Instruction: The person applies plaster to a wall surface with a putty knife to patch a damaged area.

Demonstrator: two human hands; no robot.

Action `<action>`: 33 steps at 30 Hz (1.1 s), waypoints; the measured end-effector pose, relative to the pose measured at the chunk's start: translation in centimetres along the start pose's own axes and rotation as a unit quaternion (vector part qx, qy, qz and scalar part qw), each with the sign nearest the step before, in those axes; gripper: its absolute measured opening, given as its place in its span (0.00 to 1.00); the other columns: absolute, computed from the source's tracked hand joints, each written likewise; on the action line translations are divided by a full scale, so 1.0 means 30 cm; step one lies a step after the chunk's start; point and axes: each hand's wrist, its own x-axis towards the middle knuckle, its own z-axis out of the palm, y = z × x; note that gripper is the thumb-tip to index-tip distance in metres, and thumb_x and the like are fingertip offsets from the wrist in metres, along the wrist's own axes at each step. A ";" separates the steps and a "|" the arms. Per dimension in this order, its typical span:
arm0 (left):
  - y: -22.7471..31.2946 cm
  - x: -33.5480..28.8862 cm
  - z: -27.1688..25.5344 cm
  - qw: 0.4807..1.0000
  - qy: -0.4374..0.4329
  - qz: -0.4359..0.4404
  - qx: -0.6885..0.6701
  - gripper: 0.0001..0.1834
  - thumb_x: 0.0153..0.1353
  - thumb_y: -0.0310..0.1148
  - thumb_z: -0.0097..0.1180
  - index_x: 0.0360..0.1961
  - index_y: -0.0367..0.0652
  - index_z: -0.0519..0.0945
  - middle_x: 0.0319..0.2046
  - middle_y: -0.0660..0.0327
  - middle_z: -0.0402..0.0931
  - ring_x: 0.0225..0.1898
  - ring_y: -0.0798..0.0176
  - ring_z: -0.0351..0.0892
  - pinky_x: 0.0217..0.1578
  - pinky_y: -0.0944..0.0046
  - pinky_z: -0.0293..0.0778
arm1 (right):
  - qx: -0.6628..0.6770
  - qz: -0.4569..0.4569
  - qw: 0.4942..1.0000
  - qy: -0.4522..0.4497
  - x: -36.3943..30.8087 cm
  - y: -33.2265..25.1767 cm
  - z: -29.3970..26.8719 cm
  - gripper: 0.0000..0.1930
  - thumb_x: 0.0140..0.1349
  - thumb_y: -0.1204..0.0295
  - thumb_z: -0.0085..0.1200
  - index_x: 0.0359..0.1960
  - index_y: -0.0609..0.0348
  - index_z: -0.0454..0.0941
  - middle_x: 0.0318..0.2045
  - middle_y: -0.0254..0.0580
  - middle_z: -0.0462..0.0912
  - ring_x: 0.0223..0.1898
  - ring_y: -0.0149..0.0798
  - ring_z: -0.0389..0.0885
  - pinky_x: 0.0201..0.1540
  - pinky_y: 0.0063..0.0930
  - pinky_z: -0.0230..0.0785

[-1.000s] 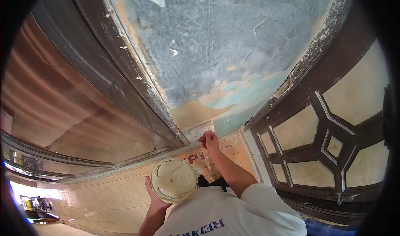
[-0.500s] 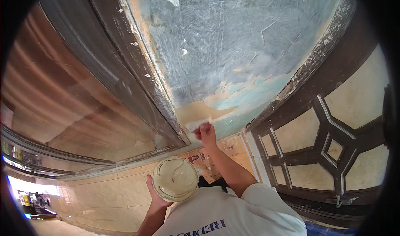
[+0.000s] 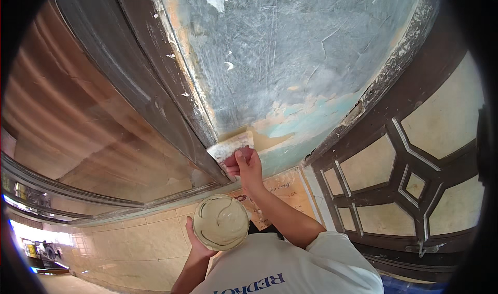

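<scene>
My right hand (image 3: 245, 165) pinches a flat, dark-red putty scraper (image 3: 231, 147) whose blade is smeared white. The blade lies against the lower left of the wall (image 3: 280, 60), beside the wooden frame. A wet beige patch of putty (image 3: 272, 141) shows just right of the blade. In front of my chest, my left hand (image 3: 197, 240) is wrapped round the side of a round tub of beige putty (image 3: 221, 222). Swirl marks run across the putty's surface. Most of the left fingers are hidden beneath the tub.
A dark wooden window frame (image 3: 155, 91) with a glass pane (image 3: 78, 112) stands to the left. On the right is a dark wooden door with pale panels (image 3: 373, 169). Below the wall are beige tiles (image 3: 145, 252) and a brown cardboard sheet with writing (image 3: 288, 190).
My right hand has shifted slightly left with the scraper, whose blade now shows broadly and reaches the window frame. The tub has moved only a little.
</scene>
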 end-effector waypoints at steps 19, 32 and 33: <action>-0.007 -0.024 -0.011 1.000 0.013 0.017 0.003 0.48 0.58 0.75 0.30 0.69 0.51 0.60 0.68 0.54 0.57 0.66 0.45 0.59 0.63 0.39 0.60 | 0.002 0.000 1.000 -0.017 0.075 -0.005 -0.017 0.13 0.71 0.59 0.48 0.43 0.54 0.66 0.28 0.40 0.80 0.24 0.33 0.80 0.27 0.27 0.77; -0.027 -0.021 -0.031 1.000 0.028 0.012 0.000 0.48 0.58 0.75 0.30 0.69 0.51 0.60 0.69 0.54 0.56 0.67 0.45 0.58 0.63 0.39 0.60 | 0.002 0.067 0.998 0.000 0.018 0.058 -0.056 0.10 0.72 0.60 0.45 0.42 0.52 0.66 0.30 0.41 0.81 0.26 0.34 0.81 0.28 0.26 0.76; -0.024 -0.020 -0.024 1.000 0.026 0.011 0.006 0.48 0.58 0.75 0.29 0.69 0.51 0.60 0.69 0.54 0.56 0.67 0.45 0.58 0.63 0.39 0.60 | 0.001 0.032 0.999 -0.023 0.019 0.006 -0.004 0.10 0.72 0.61 0.45 0.42 0.53 0.66 0.30 0.41 0.81 0.26 0.34 0.81 0.29 0.26 0.76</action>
